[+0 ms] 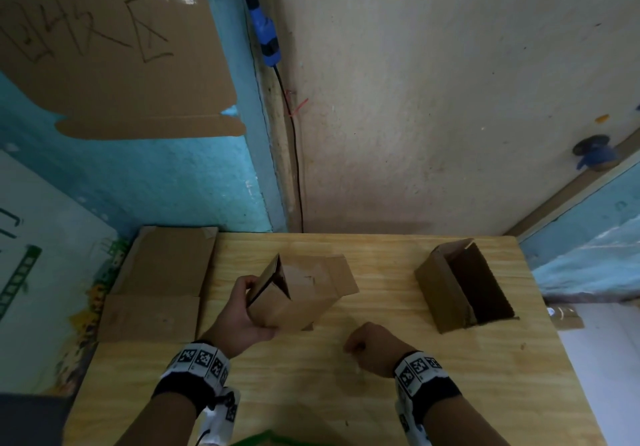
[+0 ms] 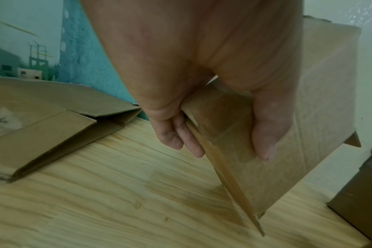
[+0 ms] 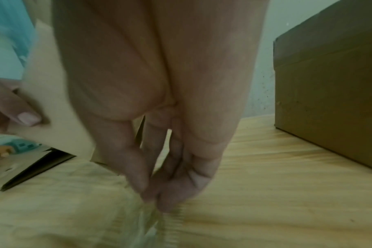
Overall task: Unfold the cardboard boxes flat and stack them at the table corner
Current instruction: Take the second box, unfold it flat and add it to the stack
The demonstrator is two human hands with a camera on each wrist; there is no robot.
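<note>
Currently the left hand grips one cardboard box near the middle of the table, thumb on the outer wall, fingers curled behind an end flap; the box is tilted and part-collapsed. The right hand hovers just above the table near its front edge, fingertips pinched together on what looks like a clear strip, probably tape, though blur prevents certainty. Discard the strip, then press opposite box corners together along the creases until the walls lie flat. Place the result squarely on the flattened boxes at the far left corner. A second open box stands toward the far right corner, not yet flattened.
</note>
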